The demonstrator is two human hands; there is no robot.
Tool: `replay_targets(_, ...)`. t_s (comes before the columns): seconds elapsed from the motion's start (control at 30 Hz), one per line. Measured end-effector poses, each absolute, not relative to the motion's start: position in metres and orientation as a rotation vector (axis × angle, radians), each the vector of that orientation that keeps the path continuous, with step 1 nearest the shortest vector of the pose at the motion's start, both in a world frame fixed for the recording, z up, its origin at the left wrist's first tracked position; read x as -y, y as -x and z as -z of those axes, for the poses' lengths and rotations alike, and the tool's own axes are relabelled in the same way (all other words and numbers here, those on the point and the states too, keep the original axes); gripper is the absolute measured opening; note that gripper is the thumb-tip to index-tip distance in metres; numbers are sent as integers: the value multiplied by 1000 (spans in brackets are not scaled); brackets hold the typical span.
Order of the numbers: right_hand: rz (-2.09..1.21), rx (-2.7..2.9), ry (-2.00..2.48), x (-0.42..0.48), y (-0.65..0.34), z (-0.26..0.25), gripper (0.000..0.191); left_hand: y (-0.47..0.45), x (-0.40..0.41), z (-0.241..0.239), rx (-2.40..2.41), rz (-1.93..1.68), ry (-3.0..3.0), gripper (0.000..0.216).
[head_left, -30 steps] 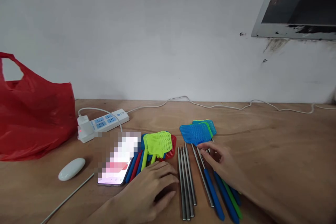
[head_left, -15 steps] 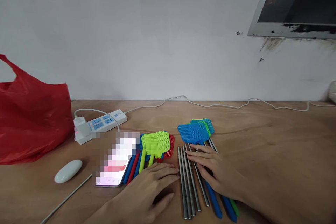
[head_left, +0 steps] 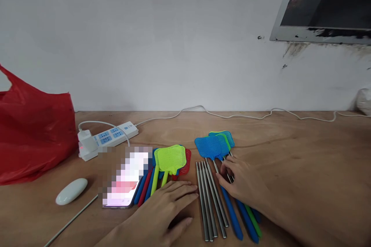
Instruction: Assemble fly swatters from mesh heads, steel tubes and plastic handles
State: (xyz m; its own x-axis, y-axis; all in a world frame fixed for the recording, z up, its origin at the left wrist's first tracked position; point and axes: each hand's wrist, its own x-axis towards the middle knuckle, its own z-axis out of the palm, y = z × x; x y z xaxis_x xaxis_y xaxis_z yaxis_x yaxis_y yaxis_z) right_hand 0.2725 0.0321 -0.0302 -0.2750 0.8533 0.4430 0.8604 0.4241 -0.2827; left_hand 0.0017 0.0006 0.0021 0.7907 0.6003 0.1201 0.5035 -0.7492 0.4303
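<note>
Several silver metal rods (head_left: 210,204) lie side by side on the wooden table, between my two hands. My left hand (head_left: 171,204) rests flat with its fingers stretched out, fingertips at the left edge of the rods. To their right is a group of fly swatters with blue mesh heads (head_left: 210,147), metal shafts, and blue and green handles (head_left: 232,212). Over those shafts, my right hand (head_left: 239,179) hovers or rests with bent fingers, the thumb apart from the index; nothing held shows. Another swatter bunch with a yellow-green head (head_left: 170,159) lies beyond my left hand.
A lit phone (head_left: 123,181), partly pixelated, lies left of the swatters. Behind it is a white power strip (head_left: 127,128) with a cable along the wall. A white mouse (head_left: 71,191) and a red plastic bag (head_left: 37,131) are at the left.
My right hand has drawn back to the right off the metal rods, and its fingers have bent. A loose rod now lies closer to the others. My left hand is almost unmoved.
</note>
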Motion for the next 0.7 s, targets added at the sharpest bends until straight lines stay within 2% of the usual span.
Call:
replay_targets(0.4,-133,1909,1514,-33,-264,29,23,-3,1,-1,-811,-387,-2602,53)
replay_targets(0.5,-407,1680,1443,-35,-263,22,20,-4,0,-2,-829,-354,-2590,52)
replay_targets(0.63,-994,1394,1287,-34,-264,13,17,-3,1,-2,-827,-350,-2577,55)
replay_targets(0.7,-1149,1281,1245,-34,-264,12,18,-2,1,-1,-820,-370,-2579,53)
